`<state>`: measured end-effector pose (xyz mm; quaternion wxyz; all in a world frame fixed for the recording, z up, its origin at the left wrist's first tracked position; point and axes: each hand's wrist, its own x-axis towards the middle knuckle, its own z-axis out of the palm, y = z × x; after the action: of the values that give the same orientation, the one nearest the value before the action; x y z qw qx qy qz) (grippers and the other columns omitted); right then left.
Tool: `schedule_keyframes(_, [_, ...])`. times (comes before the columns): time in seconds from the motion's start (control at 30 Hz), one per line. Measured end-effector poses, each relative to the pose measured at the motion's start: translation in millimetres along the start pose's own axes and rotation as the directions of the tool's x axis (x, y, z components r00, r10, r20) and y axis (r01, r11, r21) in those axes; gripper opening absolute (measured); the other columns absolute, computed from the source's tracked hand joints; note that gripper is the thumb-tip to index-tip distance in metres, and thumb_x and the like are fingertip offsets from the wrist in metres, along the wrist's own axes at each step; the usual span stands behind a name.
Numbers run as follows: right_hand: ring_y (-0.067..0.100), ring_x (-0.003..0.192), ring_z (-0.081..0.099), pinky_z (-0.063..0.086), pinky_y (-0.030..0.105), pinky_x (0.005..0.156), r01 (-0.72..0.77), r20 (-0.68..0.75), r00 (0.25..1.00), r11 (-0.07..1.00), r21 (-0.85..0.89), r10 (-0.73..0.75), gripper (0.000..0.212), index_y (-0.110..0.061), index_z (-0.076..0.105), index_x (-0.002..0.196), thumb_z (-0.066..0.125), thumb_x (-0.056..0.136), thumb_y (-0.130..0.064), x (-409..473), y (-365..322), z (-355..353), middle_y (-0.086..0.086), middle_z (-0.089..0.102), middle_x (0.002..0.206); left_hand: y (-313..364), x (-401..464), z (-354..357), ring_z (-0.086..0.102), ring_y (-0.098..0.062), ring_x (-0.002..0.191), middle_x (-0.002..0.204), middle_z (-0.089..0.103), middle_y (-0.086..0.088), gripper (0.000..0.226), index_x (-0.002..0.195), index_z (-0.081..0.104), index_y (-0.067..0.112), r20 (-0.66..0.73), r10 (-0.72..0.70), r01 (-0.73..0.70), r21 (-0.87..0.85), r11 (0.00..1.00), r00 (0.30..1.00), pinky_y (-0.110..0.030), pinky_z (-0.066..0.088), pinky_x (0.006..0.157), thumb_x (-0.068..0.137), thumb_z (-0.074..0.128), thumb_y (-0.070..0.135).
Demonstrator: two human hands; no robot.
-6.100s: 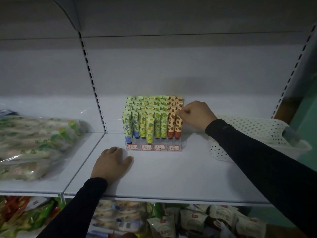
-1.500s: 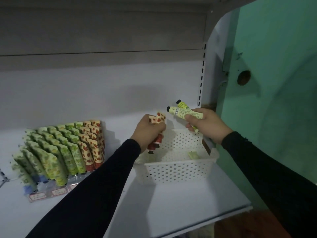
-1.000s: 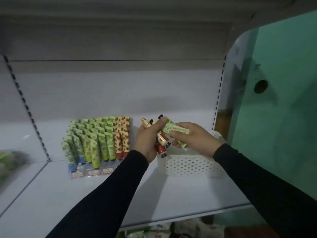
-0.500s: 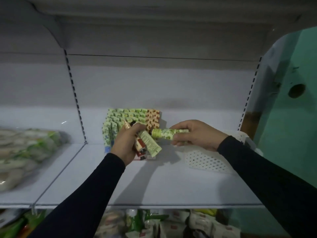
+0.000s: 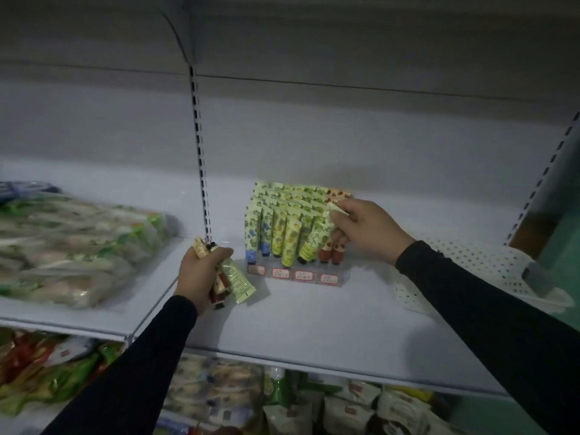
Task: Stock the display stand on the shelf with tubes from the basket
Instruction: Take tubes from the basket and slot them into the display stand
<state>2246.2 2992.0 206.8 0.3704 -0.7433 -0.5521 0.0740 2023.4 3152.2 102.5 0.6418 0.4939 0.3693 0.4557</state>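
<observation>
The clear display stand (image 5: 298, 274) sits mid-shelf, packed with rows of green, yellow and red tubes standing cap down. My right hand (image 5: 364, 230) pinches the flat top end of a green tube (image 5: 314, 240) that leans against the stand's front row, its black cap low near the red tubes. My left hand (image 5: 201, 271) is down on the shelf left of the stand and grips a bunch of tubes (image 5: 232, 277), a pale green one and red ones among them. The white perforated basket (image 5: 489, 271) stands to the right, partly behind my right sleeve.
The white shelf (image 5: 314, 324) has a slotted upright (image 5: 201, 171) at the back left of the stand. A big clear bag of packaged goods (image 5: 69, 246) fills the left shelf section. Packets crowd the shelf below. A green wall lies at the far right.
The view has swung left from the basket to the stand. My right hand has carried its green tube to the stand's front row; my left hand has dropped to the shelf with its bunch.
</observation>
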Motion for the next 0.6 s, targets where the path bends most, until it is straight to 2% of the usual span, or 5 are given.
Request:
schedule_keyframes(0.13, [0.011,0.073,0.057,0.036,0.026,0.066,0.050,-0.022,0.998,0.959,-0.280,-0.058,0.024,-0.016,0.064,0.087,0.052,0.097,-0.033,9.2,-7.8,4.7,-0.006,0.062,0.080,-7.0,9.0,-8.4,0.054,-0.021,0.043,0.058,0.054,-0.005,0.019,0.081,0.051,0.012,-0.039,-0.019,0.017,-0.050,0.999,0.999,-0.027,0.044,0.042,0.086,0.070,0.012])
schedule_keyframes(0.27, [0.004,0.060,0.043,0.029,0.018,0.056,0.025,-0.081,0.995,0.951,-0.308,-0.052,0.031,-0.021,0.057,0.065,0.058,0.094,-0.033,18.0,-3.8,3.9,-0.011,0.047,0.063,-12.3,19.2,-10.4,0.053,-0.018,0.042,0.056,0.052,-0.002,0.021,0.078,0.049,0.012,-0.071,-0.022,0.015,-0.089,0.996,0.997,-0.028,0.044,0.045,0.086,0.069,0.010])
schedule_keyframes(0.4, [0.012,0.087,0.057,0.036,0.019,0.077,0.026,-0.095,0.994,0.952,-0.306,-0.057,0.027,-0.011,0.074,0.099,0.059,0.094,-0.033,21.8,3.0,7.6,-0.004,0.068,0.097,-17.5,26.2,-12.7,0.055,-0.016,0.042,0.057,0.053,-0.002,0.018,0.081,0.051,0.011,-0.089,-0.024,0.012,-0.130,0.991,0.996,-0.029,0.047,0.049,0.086,0.068,0.007])
schedule_keyframes(0.53, [0.020,0.064,0.050,0.031,0.019,0.062,0.022,-0.060,0.997,0.955,-0.297,-0.041,0.040,0.000,0.060,0.068,0.055,0.096,-0.027,23.3,4.7,11.8,0.009,0.056,0.064,-19.6,26.8,-12.5,0.056,-0.016,0.043,0.055,0.055,0.000,0.017,0.083,0.052,0.010,-0.059,-0.040,0.032,-0.137,0.990,0.997,-0.029,0.047,0.049,0.087,0.067,0.007])
schedule_keyframes(0.6, [0.018,0.059,0.047,0.034,0.025,0.060,0.022,-0.040,0.999,0.952,-0.306,-0.036,0.041,-0.003,0.054,0.063,0.051,0.097,-0.024,23.9,2.6,13.2,0.008,0.054,0.061,-19.4,25.7,-11.7,0.056,-0.015,0.042,0.051,0.055,0.001,0.016,0.082,0.051,0.010,-0.055,-0.043,0.035,-0.136,0.990,0.998,-0.028,0.047,0.047,0.087,0.067,0.007])
